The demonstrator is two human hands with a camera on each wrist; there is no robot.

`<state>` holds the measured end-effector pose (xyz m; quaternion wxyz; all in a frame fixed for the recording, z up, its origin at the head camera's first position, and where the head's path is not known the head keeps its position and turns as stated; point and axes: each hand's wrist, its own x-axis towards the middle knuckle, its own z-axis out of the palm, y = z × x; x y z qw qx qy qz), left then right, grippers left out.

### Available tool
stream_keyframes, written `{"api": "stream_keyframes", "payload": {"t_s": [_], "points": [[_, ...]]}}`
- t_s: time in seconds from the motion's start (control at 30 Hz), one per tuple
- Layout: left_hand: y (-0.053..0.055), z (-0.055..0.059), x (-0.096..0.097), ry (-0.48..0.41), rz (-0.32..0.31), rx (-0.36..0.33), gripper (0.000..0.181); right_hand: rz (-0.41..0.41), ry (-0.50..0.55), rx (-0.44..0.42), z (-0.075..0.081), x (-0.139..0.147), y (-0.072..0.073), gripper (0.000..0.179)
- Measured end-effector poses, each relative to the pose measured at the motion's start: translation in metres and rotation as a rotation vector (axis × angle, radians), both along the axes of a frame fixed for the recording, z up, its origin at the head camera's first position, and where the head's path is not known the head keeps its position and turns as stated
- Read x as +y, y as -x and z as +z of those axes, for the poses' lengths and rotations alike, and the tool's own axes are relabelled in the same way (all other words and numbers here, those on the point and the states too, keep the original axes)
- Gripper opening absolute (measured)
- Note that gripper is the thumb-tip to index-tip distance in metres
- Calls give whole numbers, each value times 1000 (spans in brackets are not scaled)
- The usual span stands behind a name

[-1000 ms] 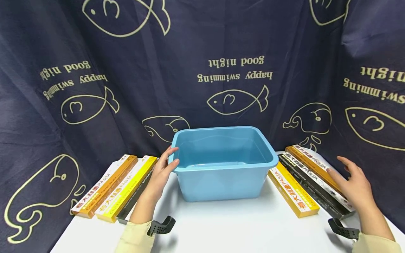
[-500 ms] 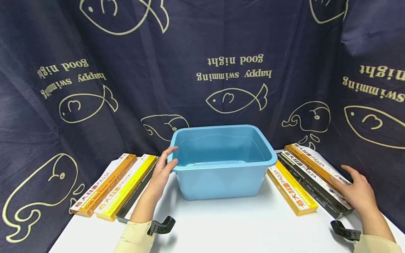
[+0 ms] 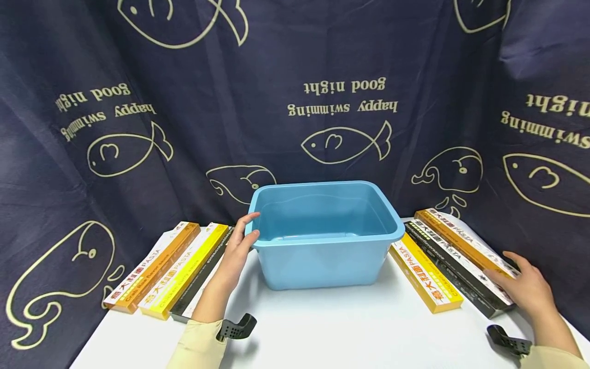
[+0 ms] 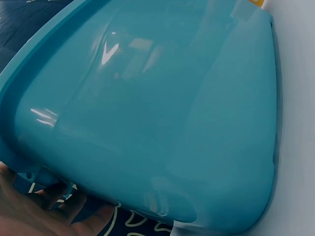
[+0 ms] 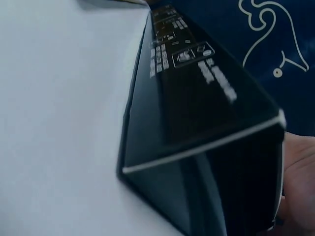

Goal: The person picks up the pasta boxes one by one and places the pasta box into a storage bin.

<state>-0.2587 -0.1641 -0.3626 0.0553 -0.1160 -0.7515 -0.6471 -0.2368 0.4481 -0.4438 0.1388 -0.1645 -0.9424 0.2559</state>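
Observation:
In the head view a blue plastic bin (image 3: pixel 322 264) stands upright at the middle, its inside bare. My left hand (image 3: pixel 235 251) grips its left rim, thumb and index finger over the edge; the left wrist view shows the fingers (image 4: pixel 59 211) beneath the rim. On the right, my right hand (image 3: pixel 530 287) is at the near end of an orange-brown pasta box (image 3: pixel 454 238), thumb and index finger spread to either side; firm contact is not visible. A black pasta box (image 3: pixel 456 269) lies left of it and hides most of that hand in the right wrist view.
A yellow pasta box (image 3: pixel 426 274) lies between the bin and the black box. Left of the bin lie an orange-brown box (image 3: pixel 156 269), a yellow box (image 3: pixel 184 271) and a black box (image 3: pixel 203 277). A dark blue curtain (image 3: pixel 276 128) hangs behind the white table (image 3: pixel 332 328).
My right hand has come down and slightly nearer to me, onto the near end of the orange-brown box on the right. My left hand stays on the bin's rim.

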Motion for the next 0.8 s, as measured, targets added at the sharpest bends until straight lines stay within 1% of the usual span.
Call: {"api": "stream_keyframes", "payload": {"t_s": [0.1, 0.23, 0.4, 0.53, 0.7, 0.8], "points": [[1, 0, 0, 5, 1, -5, 47, -33, 11, -17, -4, 1, 0, 82], [1, 0, 0, 5, 1, -4, 48, -54, 31, -26, -9, 6, -2, 83], [1, 0, 0, 4, -6, 8, 48, -57, 51, -37, -14, 12, -3, 84], [2, 0, 0, 5, -14, 19, 48, -49, 61, -59, -15, 12, -5, 84], [3, -1, -1, 1, -11, 23, 48, -92, 91, -118, -16, 10, -3, 86], [4, -2, -1, -1, -11, 27, 47, -104, 80, -118, -15, 9, -3, 84]]}}
